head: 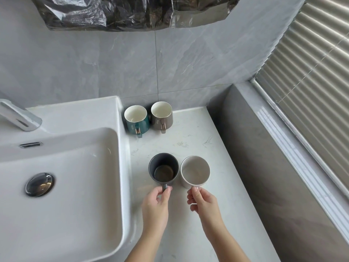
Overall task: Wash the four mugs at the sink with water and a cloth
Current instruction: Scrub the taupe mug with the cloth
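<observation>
Four mugs stand upright on the pale marble counter, to the three o'clock side of the white sink. The dark grey mug and the white mug sit just beside each other in the near pair, the white one at three o'clock of the grey; both mouths face up, and the grey one shows a brownish bottom.

The left hand comes in from six o'clock and pinches the grey mug's handle between thumb and forefinger. The right hand pinches the white mug at its six o'clock side, where the fingers hide most of the handle; its other fingers are curled under.

At twelve o'clock of this pair, well apart from it and against the grey tiled wall, stand the teal mug and the taupe mug, close together with handles turned toward six o'clock. The teal one is just beside the sink's corner.

The basin holds a chrome drain plug; the tap juts in at ten o'clock of the basin; slatted blinds fill the two o'clock part of the view; crumpled dark plastic hangs at twelve.
</observation>
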Demonstrator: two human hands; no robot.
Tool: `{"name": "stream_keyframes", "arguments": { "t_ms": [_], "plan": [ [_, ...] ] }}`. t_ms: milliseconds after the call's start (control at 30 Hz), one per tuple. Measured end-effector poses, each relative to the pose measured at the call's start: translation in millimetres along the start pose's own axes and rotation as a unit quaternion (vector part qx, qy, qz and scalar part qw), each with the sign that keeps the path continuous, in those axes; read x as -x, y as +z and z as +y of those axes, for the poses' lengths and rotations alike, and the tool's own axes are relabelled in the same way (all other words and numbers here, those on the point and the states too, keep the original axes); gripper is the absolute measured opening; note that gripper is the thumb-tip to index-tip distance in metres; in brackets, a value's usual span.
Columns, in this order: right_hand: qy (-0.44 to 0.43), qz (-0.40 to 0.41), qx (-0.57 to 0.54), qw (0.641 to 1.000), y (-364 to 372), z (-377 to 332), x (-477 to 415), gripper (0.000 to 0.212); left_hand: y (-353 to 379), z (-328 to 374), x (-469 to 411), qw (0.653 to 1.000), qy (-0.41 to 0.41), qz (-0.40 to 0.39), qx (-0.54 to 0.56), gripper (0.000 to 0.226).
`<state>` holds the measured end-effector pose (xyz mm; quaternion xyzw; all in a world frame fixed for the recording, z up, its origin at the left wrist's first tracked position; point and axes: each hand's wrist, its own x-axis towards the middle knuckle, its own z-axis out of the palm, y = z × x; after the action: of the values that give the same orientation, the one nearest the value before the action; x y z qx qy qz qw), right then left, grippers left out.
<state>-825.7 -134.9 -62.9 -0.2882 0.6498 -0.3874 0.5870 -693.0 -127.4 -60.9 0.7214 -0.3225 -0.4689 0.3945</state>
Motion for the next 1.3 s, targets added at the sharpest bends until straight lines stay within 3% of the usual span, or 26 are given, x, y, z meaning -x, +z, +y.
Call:
{"name": "stream_keyframes", "arguments": {
  "t_ms": [500, 800, 1033, 1300],
  "plan": [
    [-0.102, 0.029, 0.009, 0.994, -15.1, -55.0, -77.5, 0.035, 55.7, 39.2, -58.0, 0.993, 0.048, -0.010, 0.110, 0.017],
    [-0.126, 0.052, 0.009, 0.991, -18.5, -83.3, -144.6, 0.034, 102.7, 64.4, -110.8, 0.989, 0.103, 0.004, 0.107, 0.025],
    [-0.135, 0.040, 0.014, 0.990, -22.2, -100.3, -182.3, 0.032, 123.0, 75.2, -143.8, 0.988, 0.112, 0.016, 0.106, 0.014],
    [-0.143, 0.012, 0.046, 0.989, -19.5, -118.8, -222.6, 0.032, 137.6, 83.3, -172.1, 0.990, 0.090, 0.024, 0.103, 0.023]
  ]
}}
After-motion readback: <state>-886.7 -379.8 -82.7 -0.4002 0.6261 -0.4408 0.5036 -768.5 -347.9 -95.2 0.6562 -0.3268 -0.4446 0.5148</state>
